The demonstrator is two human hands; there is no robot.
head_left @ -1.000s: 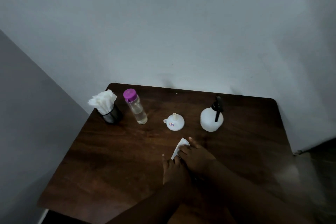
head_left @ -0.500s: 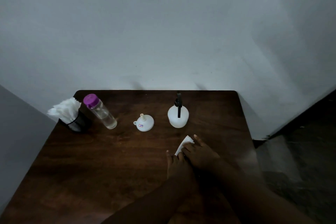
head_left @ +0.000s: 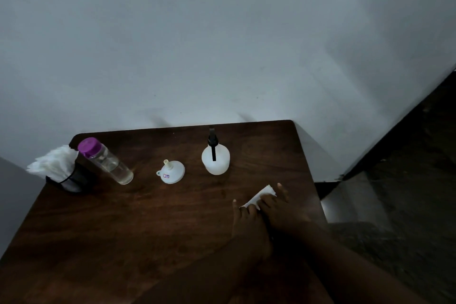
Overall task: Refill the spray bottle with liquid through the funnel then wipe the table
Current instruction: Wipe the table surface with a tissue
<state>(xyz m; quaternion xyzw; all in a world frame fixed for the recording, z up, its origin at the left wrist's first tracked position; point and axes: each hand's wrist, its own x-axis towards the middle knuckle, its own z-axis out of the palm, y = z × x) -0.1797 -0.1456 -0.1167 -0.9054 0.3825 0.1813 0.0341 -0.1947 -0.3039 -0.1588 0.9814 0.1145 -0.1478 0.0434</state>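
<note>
A white spray bottle [head_left: 216, 159] with a black nozzle stands upright at the back of the dark wooden table [head_left: 123, 224]. Left of it a white funnel [head_left: 172, 172] sits upside down, spout up. Further left stands a clear bottle [head_left: 106, 160] with a purple cap, part full of liquid. A folded white tissue [head_left: 259, 196] lies flat on the table near its right side. My right hand [head_left: 281, 210] presses on the tissue with its fingers spread. My left hand [head_left: 246, 222] lies beside it, fingertips at the tissue's near edge.
A black holder stuffed with white tissues [head_left: 58, 168] stands at the table's back left corner. A grey wall rises just behind the table. The table's right edge drops to a dark floor [head_left: 407, 205].
The view has swung, so the table's things shifted in the picture. Both hands stay together on the tissue, which has slid a little to the right across the table.
</note>
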